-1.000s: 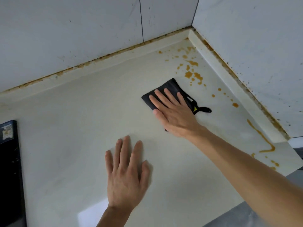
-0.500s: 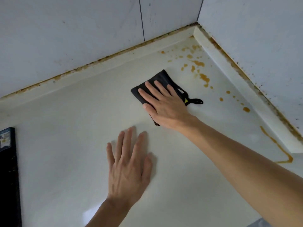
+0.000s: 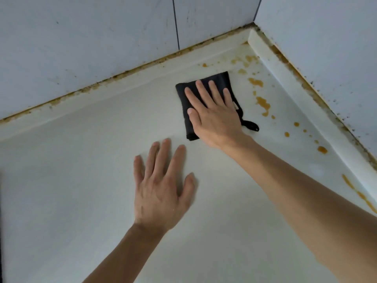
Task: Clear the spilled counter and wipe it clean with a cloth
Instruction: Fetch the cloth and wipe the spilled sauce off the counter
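Note:
A folded black cloth [image 3: 184, 92] with a small hanging loop lies on the pale counter [image 3: 81, 170] near the back right corner. My right hand [image 3: 214, 117] lies flat on top of the cloth, fingers spread and pressing it down. My left hand [image 3: 161, 186] rests palm down on the bare counter, nearer to me and left of the cloth, holding nothing. Orange-brown spill spots [image 3: 263, 103] dot the counter right of the cloth and run toward the corner. A longer orange streak [image 3: 350, 184] lies by the right edge.
White tiled walls [image 3: 102, 37] meet at the back right corner. A raised pale ledge [image 3: 122, 82] with grimy brown sealant runs along both walls. A dark object's edge shows at the far left border.
My right hand has slid the cloth toward the back wall and turned it slightly. Some spots near the cloth are gone. My left hand stays flat on the counter.

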A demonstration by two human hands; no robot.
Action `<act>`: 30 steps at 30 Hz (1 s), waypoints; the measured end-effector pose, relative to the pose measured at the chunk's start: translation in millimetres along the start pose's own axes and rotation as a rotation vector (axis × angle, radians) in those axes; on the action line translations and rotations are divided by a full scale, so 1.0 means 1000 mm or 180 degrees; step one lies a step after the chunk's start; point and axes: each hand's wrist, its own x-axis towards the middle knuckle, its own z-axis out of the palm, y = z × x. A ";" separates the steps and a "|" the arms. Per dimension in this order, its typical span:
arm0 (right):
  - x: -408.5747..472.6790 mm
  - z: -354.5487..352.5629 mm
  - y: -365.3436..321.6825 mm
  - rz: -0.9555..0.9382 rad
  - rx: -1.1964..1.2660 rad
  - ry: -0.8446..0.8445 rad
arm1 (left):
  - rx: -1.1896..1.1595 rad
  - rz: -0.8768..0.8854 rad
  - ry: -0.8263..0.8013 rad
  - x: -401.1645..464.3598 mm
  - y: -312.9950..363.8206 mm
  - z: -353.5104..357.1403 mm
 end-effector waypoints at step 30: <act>0.061 -0.029 0.085 0.0677 0.0127 -0.0119 | -0.0011 0.0028 0.0114 0.000 -0.003 0.005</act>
